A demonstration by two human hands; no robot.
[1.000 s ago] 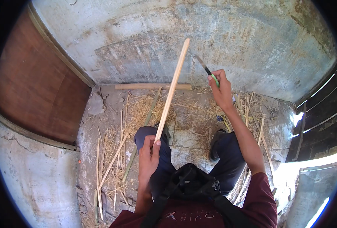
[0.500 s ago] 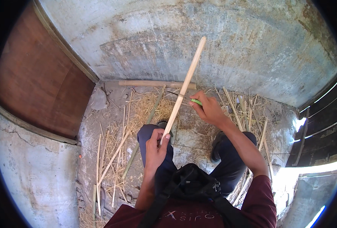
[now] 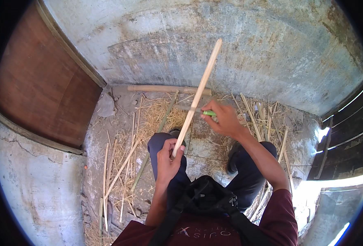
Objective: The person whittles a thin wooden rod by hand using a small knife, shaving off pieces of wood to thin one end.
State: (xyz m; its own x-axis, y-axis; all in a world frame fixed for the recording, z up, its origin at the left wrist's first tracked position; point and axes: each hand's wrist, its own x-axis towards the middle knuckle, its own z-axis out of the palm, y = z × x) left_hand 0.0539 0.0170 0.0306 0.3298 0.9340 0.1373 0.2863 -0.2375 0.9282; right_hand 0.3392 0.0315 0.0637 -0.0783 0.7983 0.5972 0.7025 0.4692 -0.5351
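A long pale bamboo strip (image 3: 204, 80) slants up and away from me, its far end in front of the wall. My left hand (image 3: 169, 159) is closed around its near end, above my left knee. In my right hand (image 3: 224, 119) is a knife with a green handle (image 3: 209, 113), fingers wrapped round it. The knife's blade crosses the strip about midway along; it looks faint and partly blurred, and I cannot tell how deep it bites. My right hand sits just right of the strip.
Straw-like shavings (image 3: 165, 117) and several loose strips (image 3: 115, 172) litter the floor on both sides of my legs. A bamboo pole (image 3: 165, 88) lies along the foot of the stained wall (image 3: 263, 53). At left is a brown door panel (image 3: 42, 78); dark slats (image 3: 341, 143) stand at right.
My right hand and the knife have moved slightly down along the strip, toward me. My left hand and the strip have hardly moved.
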